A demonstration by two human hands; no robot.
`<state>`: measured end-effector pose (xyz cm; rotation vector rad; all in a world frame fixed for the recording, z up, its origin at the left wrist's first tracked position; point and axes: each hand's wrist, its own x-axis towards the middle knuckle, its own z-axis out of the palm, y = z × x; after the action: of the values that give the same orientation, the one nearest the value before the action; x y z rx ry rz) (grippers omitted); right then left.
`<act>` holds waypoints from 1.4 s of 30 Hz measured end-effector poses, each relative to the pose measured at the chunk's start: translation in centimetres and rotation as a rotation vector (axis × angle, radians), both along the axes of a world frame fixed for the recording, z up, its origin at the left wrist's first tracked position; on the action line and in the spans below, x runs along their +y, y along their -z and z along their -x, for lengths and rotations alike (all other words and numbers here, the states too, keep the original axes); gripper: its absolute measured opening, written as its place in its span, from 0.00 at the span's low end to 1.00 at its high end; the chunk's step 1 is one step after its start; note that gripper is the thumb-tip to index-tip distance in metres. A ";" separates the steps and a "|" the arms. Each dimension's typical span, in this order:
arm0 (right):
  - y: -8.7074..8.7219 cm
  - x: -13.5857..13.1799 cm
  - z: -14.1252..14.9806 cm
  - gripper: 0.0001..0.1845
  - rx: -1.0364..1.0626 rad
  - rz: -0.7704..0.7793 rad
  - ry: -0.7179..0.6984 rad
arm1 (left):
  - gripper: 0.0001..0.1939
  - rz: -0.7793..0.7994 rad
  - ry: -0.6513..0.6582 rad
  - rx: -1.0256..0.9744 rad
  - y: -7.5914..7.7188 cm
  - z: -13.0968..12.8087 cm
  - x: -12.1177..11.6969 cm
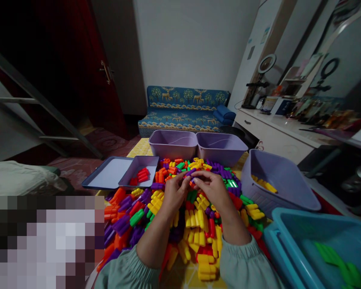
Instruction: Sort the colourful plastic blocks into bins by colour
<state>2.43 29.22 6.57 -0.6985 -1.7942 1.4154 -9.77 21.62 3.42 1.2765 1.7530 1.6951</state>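
Both hands meet over the middle of a heap of bullet-shaped plastic building pieces (197, 218) in yellow, red, orange, purple and green. My left hand (176, 189) is closed, with its thumb and fingers on a purple plastic piece (190, 172). From the other side, my right hand (209, 186) pinches at the same spot. A small orange-red bit (192, 183) shows between the fingertips; whether it is joined to the purple piece I cannot tell. Fingers partly cover both. Many pieces in the heap are joined side by side in rows.
Two lilac bins (173, 150) stand behind the heap. A shallow tray (129, 182) with red pieces and its lid (108, 170) lie left. Another lilac bin (284, 198) holds yellow pieces, right; a turquoise bin (327, 218) holds green ones. A patterned sofa (183, 114) stands beyond.
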 end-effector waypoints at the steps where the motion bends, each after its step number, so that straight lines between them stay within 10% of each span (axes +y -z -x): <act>1: -0.4 0.8 0.1 0.14 0.032 0.041 0.035 | 0.21 0.012 -0.008 0.006 0.0 0.0 0.0; 9: -4.9 6.8 0.9 0.43 0.302 0.093 0.224 | 0.19 0.056 -0.034 0.073 0.0 -0.1 -0.1; 18: 2.2 3.7 -2.6 0.22 -0.064 -0.142 0.342 | 0.16 0.059 -0.047 0.112 0.3 -0.3 -0.1; 27: 1.1 2.6 -6.4 0.28 -0.656 -0.539 0.118 | 0.16 0.089 -0.079 0.202 0.5 -0.2 -0.1; 42: -1.5 -0.9 -2.7 0.17 0.081 0.030 0.058 | 0.15 0.135 0.025 0.249 0.1 0.1 -0.4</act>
<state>5.13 28.37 8.09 -0.6931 -1.6812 1.4145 -9.85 21.23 3.32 1.4932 1.9443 1.4271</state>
